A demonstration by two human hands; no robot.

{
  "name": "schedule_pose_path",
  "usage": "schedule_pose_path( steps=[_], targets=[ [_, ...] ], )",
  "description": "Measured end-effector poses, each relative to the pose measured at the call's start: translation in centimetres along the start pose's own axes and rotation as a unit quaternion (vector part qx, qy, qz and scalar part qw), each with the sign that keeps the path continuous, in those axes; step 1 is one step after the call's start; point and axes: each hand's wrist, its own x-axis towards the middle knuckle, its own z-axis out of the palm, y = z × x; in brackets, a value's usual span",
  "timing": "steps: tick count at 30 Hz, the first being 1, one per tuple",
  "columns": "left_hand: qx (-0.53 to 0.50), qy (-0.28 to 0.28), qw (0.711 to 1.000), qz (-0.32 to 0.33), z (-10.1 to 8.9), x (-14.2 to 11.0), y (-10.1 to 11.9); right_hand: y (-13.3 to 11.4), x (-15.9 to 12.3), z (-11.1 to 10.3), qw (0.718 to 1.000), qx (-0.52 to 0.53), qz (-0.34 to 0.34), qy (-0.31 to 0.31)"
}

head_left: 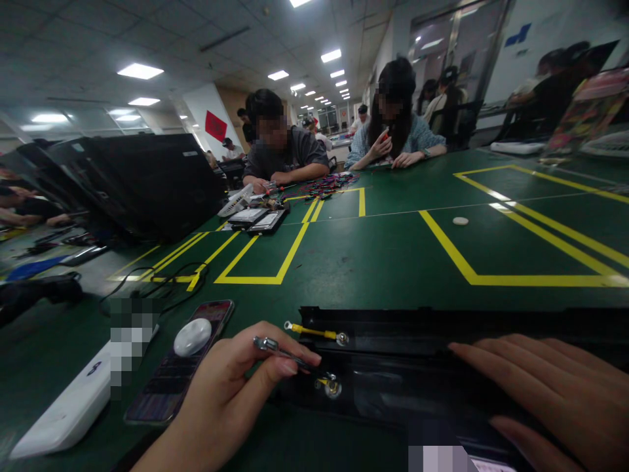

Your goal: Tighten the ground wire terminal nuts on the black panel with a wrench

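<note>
Black and long, the panel (393, 387) lies crosswise on the green table (373, 262), close in front of the person, where both hands reach it. The right hand (555, 380) is laid flat over it, fingers side by side, thumb apart, gripping nothing; I'd say its weight keeps things steady. The left hand (236, 380) has thumb and forefinger pinched on a slim metal tool (266, 344), of what kind I can't tell. That fingertip hold seems meant for fine aim, since the far end comes down at the lower screw (333, 390). Above, a yellow wire (317, 332) is fastened at one end only. A phone (160, 390) lies beside the left hand, probably there to leave working room.
</note>
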Motion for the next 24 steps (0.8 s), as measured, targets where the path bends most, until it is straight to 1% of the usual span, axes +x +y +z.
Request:
schedule_pose_path(
  steps=[4,6,9,14,18,24],
  targets=[
    [-0.011,-0.022,1.0,-0.007,0.0,-0.1,-0.3,0.0,-0.1,0.2,1.0,0.008,0.014,0.004],
    [-0.014,-0.029,0.999,-0.006,-0.1,-0.2,-0.3,0.0,0.0,0.2,1.0,-0.001,0.006,0.009],
    [-0.034,-0.04,0.999,-0.01,-0.2,-0.4,-0.3,0.1,0.4,0.2,1.0,-0.011,-0.005,0.0],
    [-0.073,-0.037,0.996,-0.04,0.1,-0.3,-0.5,0.2,0.7,-0.1,1.0,0.014,0.009,0.0],
    [-0.086,-0.045,0.994,-0.041,0.2,-0.1,-0.5,0.1,0.5,-0.1,0.999,0.04,0.024,0.007],
    [-0.089,-0.057,0.993,-0.053,0.1,-0.4,-1.2,0.1,-0.1,-0.1,0.999,0.028,0.021,-0.001]
  ],
)
